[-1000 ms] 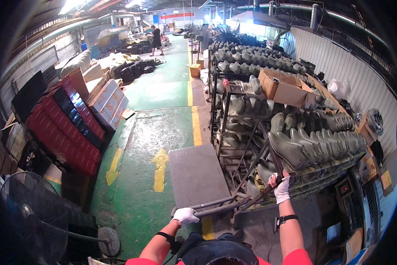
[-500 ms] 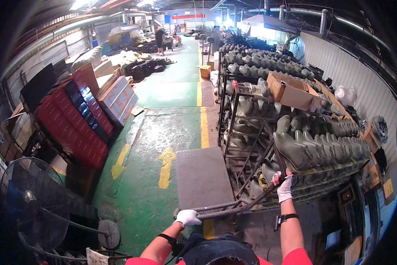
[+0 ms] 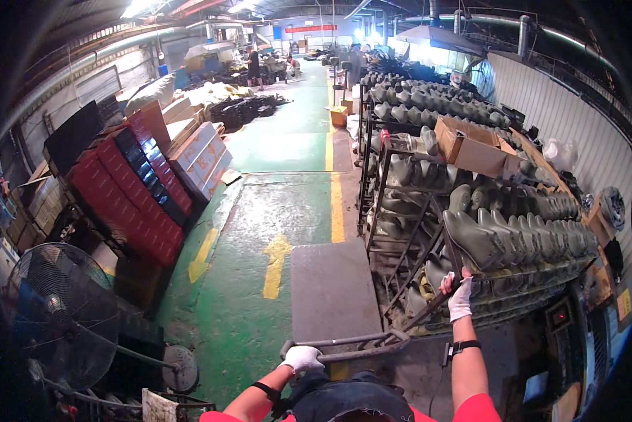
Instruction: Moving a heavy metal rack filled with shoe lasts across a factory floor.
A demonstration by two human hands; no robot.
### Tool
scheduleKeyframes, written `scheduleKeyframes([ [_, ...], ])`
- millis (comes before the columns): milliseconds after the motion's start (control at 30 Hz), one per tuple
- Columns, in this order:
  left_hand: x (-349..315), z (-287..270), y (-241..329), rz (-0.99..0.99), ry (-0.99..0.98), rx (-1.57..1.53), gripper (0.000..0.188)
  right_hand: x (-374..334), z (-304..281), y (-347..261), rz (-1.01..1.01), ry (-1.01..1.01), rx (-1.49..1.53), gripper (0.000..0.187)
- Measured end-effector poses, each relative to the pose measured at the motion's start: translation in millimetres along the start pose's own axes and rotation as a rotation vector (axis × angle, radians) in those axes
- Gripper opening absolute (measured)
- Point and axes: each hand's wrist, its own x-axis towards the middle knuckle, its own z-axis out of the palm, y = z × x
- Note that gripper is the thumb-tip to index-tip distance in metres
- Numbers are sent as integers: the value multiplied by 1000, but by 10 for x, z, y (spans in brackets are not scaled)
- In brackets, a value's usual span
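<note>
My left hand (image 3: 304, 359), in a white glove, is closed round the left end of the bent metal handle (image 3: 361, 342) of a flat platform trolley. The trolley's grey deck (image 3: 333, 281) lies ahead of the handle, beside the rack. My right hand (image 3: 460, 299), in a white glove with some fingertips bare, is wrapped round a dark metal post (image 3: 451, 247) at the near corner of a rack. On that rack stand rows of grey-green boot-shaped pieces (image 3: 476, 239), toes pointing toward the aisle. Black bands circle both my forearms.
A green floor (image 3: 242, 211) with yellow arrows runs ahead. Left stand a large fan (image 3: 62, 309), red boxes (image 3: 126, 197) and white cartons (image 3: 202, 162). An open cardboard box (image 3: 470, 148) sits atop the rack. Further off, a person (image 3: 254, 67) stands near dark piles.
The view has turned slightly left, so the surroundings sit further right. The trolley handle's right end has dropped a little in the picture. Both hands keep their holds.
</note>
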Motion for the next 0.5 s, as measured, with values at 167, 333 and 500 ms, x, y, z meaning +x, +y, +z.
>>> scheduleKeyframes([
  [167,-81,78,17,21,8,-12,50,39,-79,41,-15,-41,7,75],
  [333,-312,18,162,4,21,-72,41,12,-32,47,-11,18,83,71],
  [500,-471,110,198,-3,-35,-70,41,3,-11,48,14,30,87,69],
])
